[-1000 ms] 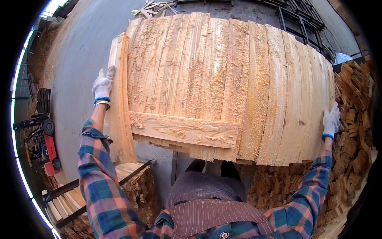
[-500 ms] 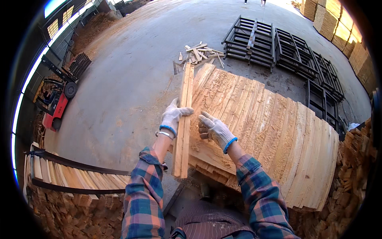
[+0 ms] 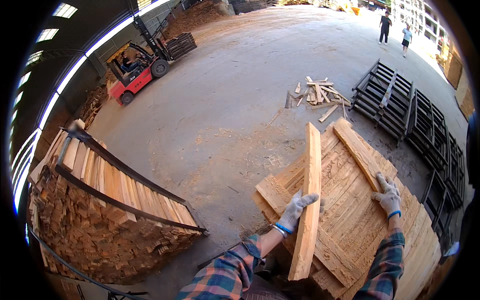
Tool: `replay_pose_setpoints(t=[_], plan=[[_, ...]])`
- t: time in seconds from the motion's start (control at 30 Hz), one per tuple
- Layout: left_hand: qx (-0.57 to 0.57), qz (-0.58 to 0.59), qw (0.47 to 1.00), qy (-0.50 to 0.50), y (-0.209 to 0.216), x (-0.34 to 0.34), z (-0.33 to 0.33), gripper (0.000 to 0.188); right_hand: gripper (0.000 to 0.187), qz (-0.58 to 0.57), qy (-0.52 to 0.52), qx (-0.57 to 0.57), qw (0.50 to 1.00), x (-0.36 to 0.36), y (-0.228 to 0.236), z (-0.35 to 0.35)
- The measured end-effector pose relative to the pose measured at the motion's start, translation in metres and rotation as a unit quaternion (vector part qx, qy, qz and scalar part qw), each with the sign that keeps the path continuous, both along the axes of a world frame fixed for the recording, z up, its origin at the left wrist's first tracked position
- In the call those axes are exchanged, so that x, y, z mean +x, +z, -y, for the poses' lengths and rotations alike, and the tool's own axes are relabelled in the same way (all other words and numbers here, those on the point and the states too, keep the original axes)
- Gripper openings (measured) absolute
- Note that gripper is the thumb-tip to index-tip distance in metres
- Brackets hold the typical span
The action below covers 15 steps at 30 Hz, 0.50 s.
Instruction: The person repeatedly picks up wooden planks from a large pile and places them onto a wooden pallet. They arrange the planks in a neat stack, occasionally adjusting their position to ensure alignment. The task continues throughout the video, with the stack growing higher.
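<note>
My left hand [image 3: 296,214], in a pale knit glove with a blue cuff, grips a long wooden plank [image 3: 307,232] by its middle. The plank is tilted up above the stack. My right hand [image 3: 388,199], gloved too, holds the near end of another plank [image 3: 356,150], its thumb on one side and fingers on the other. That plank lies slanting over the sawdust-covered wood stack [image 3: 345,200]. One more plank [image 3: 332,255] lies across the stack's near left part, below my left hand.
A dark metal rack [image 3: 131,210] packed with wood stands at left. Scrap wood pieces [image 3: 322,92] lie beyond the stack, with black metal frames [image 3: 385,102] at right. A red forklift [image 3: 137,75] with a driver is at far left; two people [image 3: 385,27] are far right.
My view has turned left. Two pieces held together in my left hand have become one plank there. My right hand, free before, has moved right and onto a plank over the stack.
</note>
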<state>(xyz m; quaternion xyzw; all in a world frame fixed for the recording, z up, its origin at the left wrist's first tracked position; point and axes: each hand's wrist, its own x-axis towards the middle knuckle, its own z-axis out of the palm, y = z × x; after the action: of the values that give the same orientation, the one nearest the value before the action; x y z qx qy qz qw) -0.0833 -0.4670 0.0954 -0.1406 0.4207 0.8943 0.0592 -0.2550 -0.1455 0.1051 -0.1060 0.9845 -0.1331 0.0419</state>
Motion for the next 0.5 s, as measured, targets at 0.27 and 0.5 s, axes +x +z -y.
replay_pose_setpoints(t=[0.27,0.5], plan=[[-0.047,-0.020,0.997,0.055,0.007,0.009,0.001,0.069,0.074,0.065,-0.043,0.013,0.997,-0.029,0.035,0.022],[-0.011,-0.034,0.998,0.046,0.005,0.013,0.004,0.063,0.074,0.057,-0.039,0.014,0.997,-0.066,0.013,0.023]])
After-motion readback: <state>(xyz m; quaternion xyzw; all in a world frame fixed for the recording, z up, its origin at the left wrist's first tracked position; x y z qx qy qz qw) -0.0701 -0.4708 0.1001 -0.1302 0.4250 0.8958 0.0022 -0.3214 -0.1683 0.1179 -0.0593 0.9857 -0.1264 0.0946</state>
